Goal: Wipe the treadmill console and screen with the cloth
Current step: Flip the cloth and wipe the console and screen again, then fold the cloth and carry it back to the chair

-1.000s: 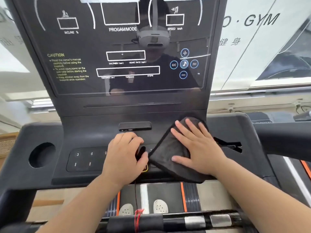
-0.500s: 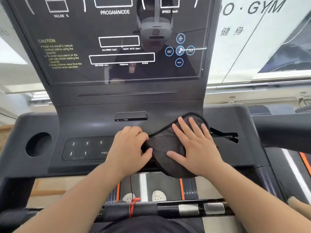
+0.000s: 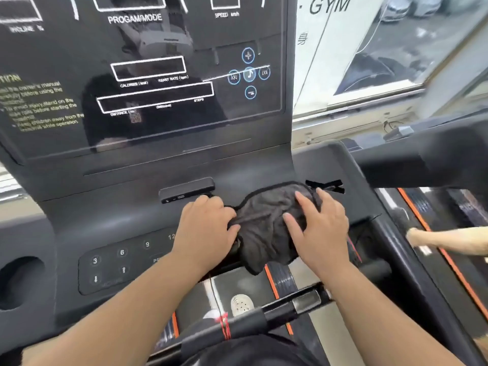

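Cloth: a dark grey cloth (image 3: 266, 228) with a black stitched edge lies bunched and wrinkled on the lower middle of the treadmill console (image 3: 126, 217), its near end hanging over the console's front edge above the belt.
Left hand: the left hand (image 3: 208, 228) rests on the console at the cloth's left side, fingers curled in, thumb and fingertips pinching a fold of the cloth's left edge.
Right hand: the right hand (image 3: 319, 228) lies flat on the cloth's right half, palm down, fingers spread wide and pointing up toward the screen; it presses rather than grips.
Screen: the glossy black screen (image 3: 148, 75) stands upright behind the hands, unlit, printed with white boxes, the words "PROGAM/MODE" and "SPEED km/h", and yellow caution text at left; a cluster of blue round buttons (image 3: 249, 73) sits at its right. It reflects the person wearing a headset.
Keypad: a number keypad (image 3: 118, 262) showing 3, 6, 9 and arrows sits left of the left hand, partly covered by that forearm.
Port bar: a small black bar with slots (image 3: 187, 190) sits just above the left hand.
Cup holder: a round recess (image 3: 21, 281) at the console's far left.
Below: the treadmill belt (image 3: 280, 280) with orange stripes, one white perforated shoe (image 3: 241, 305), and a black handlebar (image 3: 264, 315) wound with red cord (image 3: 224, 326).
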Tool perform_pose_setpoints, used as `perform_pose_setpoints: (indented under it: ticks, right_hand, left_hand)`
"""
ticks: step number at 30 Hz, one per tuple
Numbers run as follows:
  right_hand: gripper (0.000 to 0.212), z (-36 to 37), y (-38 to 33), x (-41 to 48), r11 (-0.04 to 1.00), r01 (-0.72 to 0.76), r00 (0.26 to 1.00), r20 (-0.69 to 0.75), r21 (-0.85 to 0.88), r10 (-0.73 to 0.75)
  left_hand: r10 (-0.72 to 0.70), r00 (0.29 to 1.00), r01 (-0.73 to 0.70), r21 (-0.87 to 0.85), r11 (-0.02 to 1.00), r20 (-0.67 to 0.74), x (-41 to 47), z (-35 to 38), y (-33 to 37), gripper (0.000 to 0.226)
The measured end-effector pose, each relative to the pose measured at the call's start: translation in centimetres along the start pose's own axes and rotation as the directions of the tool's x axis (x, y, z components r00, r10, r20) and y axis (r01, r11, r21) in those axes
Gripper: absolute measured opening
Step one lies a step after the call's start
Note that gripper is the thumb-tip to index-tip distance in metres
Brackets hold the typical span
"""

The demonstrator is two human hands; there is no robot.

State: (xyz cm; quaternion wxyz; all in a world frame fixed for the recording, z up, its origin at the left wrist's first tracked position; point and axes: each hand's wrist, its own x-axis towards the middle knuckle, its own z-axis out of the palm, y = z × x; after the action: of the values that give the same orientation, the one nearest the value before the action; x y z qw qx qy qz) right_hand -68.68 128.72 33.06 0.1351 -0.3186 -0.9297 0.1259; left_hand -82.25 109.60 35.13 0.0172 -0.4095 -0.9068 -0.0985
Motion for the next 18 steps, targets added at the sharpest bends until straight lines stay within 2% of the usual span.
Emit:
perform_pose_setpoints:
  ticks: [3,8,11,14,18]
  right_hand:
    - [0.045,-0.3,0.3,-1.6,0.993,-0.104,0.994,-0.026,0.05,0.105]
    - [0.018,-0.4,-0.8,-3.5,0.996,-0.077,0.994,-0.083,-0.052,0.072]
    - [0.017,-1.0,-1.7,-5.1,0.986,-0.156,0.985,-0.063,0.067,0.16]
    - [0.02,-2.6,-2.0,-7.6,0.954,-0.223,0.968,-0.069,0.199,0.241]
    - [0.02,-5.7,-0.7,-11.5,0.925,-0.263,0.945,-0.119,0.274,0.304]
  left_hand:
    - [0.094,0.995,-0.094,-0.012,0.996,-0.017,0.1,0.1,-0.7,0.013]
    - [0.133,0.991,-0.132,-0.087,0.987,0.0,0.0,-0.1,-1.3,0.01]
    - [0.117,0.992,-0.125,-0.254,0.959,-0.044,-0.5,-0.2,-1.4,0.008]
    - [0.117,0.99,-0.14,-0.436,0.889,-0.078,-0.9,-0.4,-0.8,0.012]
    - [0.176,0.981,-0.188,-0.586,0.788,-0.079,-1.2,-0.2,1.6,0.011]
